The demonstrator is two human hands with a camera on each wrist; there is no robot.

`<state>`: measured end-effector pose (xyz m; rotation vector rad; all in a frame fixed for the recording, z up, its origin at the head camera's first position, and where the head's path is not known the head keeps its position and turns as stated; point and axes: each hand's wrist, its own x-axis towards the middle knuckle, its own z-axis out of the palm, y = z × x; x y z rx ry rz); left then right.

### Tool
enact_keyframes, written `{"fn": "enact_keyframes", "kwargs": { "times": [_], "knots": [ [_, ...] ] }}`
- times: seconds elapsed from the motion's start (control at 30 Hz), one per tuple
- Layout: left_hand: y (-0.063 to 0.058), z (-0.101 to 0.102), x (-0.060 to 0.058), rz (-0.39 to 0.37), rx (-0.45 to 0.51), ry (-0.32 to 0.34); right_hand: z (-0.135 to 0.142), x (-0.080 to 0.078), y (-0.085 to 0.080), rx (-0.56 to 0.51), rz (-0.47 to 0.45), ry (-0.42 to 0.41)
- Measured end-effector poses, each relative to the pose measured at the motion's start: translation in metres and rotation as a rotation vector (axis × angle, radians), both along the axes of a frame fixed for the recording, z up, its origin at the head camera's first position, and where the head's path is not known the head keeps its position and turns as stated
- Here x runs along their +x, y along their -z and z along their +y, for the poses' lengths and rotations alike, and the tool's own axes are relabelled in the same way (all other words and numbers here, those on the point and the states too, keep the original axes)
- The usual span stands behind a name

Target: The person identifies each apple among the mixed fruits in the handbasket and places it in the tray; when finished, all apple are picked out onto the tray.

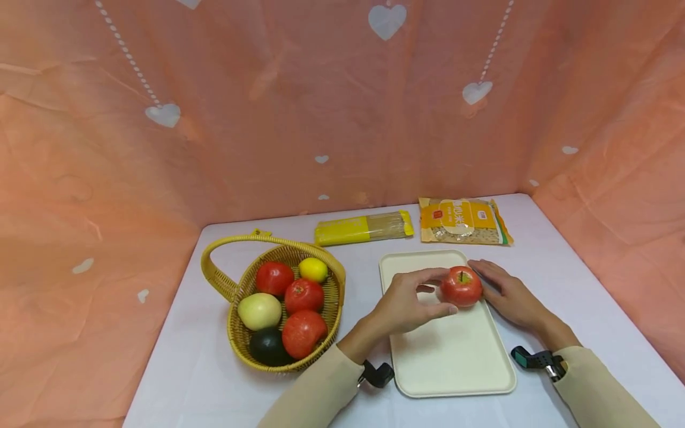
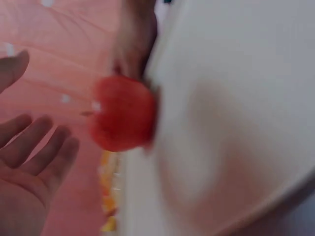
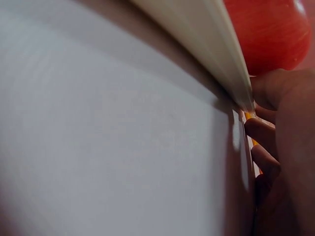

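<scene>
Red apple (image 1: 461, 286) sits on the cream tray (image 1: 455, 356), at its far right corner, stem end up and tipped slightly toward the camera; it is near round, with no real long axis beyond the upright stem line. Left hand (image 1: 402, 304) curves beside the apple on the tray side, thumb and forefinger near or just touching it. In the left wrist view the fingers are spread and a gap shows, so it has no firm hold. Right hand (image 1: 508, 292) lies flat, fingers straight, against the tray's right rim just beside the apple, holding nothing.

Risk, as judged: the apple is close to the rim; a nudge from either hand could roll it off onto the table (image 1: 182, 368). Pressure on the rim could shift the tray.
</scene>
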<state>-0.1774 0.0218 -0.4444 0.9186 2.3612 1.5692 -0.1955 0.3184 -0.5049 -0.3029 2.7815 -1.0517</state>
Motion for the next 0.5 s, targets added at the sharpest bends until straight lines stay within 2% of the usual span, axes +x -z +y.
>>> {"fn": "enact_keyframes", "kwargs": {
  "times": [0.1,0.27,0.37,0.5],
  "knots": [
    [-0.014,-0.015,0.014,0.016,0.005,0.1,0.001,0.002,0.0,-0.006,-0.003,0.0],
    [-0.035,-0.046,0.034,0.028,-0.044,0.265,0.002,0.002,0.001,-0.017,0.006,-0.007],
    [-0.047,-0.07,0.044,0.01,-0.068,0.324,0.002,0.002,0.001,-0.028,0.0,-0.009],
    [-0.059,-0.108,0.054,0.026,-0.092,0.372,0.002,0.002,0.001,-0.039,-0.01,-0.012]
  ]
}}
